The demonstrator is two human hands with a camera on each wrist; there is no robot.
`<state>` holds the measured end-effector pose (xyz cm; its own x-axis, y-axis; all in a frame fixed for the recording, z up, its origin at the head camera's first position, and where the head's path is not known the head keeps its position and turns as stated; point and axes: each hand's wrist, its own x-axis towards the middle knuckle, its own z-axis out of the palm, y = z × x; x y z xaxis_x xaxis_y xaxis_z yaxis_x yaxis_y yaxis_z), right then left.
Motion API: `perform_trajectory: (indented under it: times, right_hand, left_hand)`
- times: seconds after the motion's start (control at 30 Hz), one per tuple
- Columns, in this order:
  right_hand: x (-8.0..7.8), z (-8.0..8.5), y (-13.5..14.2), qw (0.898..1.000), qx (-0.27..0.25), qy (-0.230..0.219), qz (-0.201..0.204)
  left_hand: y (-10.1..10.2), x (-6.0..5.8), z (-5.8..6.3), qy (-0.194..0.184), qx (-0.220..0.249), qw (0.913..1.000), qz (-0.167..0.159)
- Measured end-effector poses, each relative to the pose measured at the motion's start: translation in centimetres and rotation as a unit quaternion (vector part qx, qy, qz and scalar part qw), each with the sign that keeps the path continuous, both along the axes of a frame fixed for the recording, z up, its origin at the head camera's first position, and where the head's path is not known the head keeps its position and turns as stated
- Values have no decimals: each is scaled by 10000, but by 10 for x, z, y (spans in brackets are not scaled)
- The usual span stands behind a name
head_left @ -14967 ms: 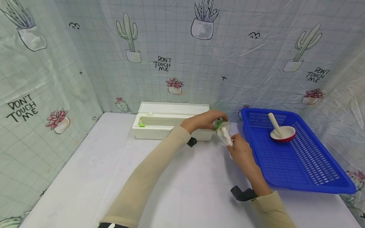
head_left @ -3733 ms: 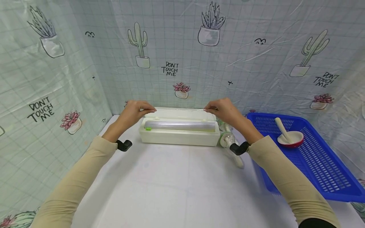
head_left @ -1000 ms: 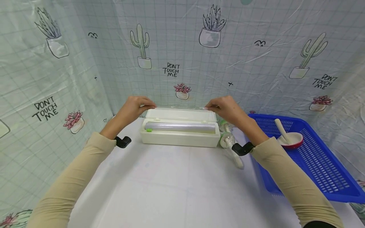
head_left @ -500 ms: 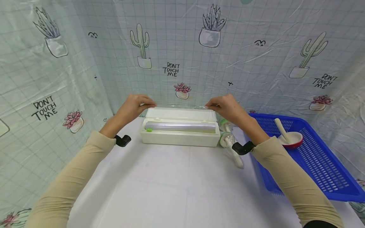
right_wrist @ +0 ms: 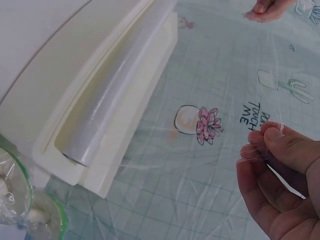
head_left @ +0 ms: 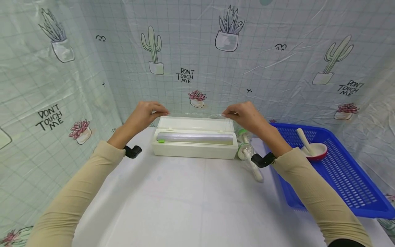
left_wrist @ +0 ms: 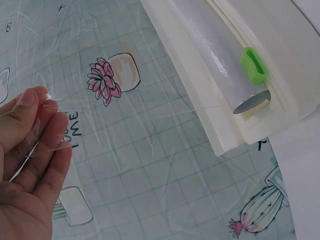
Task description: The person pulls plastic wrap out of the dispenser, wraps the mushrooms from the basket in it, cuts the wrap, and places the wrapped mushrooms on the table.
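Lifting fingertip-pinched cling film [head_left: 203,114] slightly higher than before with left hand [head_left: 145,112] and right hand [head_left: 245,115], likely unwinding the roll [head_left: 197,137].

The film roll [head_left: 195,137] looks glossy plastic, the box [head_left: 195,151] smooth plastic.

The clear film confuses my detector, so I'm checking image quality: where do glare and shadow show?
Head view: the clear film shows only faintly between left hand and right hand, and the left arm casts a soft shadow on the white table; left wrist view: highlights streak the film roll; right wrist view: a sheen runs along that roll.
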<state>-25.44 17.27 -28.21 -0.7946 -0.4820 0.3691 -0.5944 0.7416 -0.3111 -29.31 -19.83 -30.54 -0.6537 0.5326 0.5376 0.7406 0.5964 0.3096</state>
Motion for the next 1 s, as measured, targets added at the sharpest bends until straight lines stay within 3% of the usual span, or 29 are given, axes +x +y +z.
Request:
perform_trajectory:
  times: [1.0]
  right_hand:
    - [-3,8,2,10000,79,-41,20]
  left_hand:
    - [1,-1,9,93,-31,9999,-74]
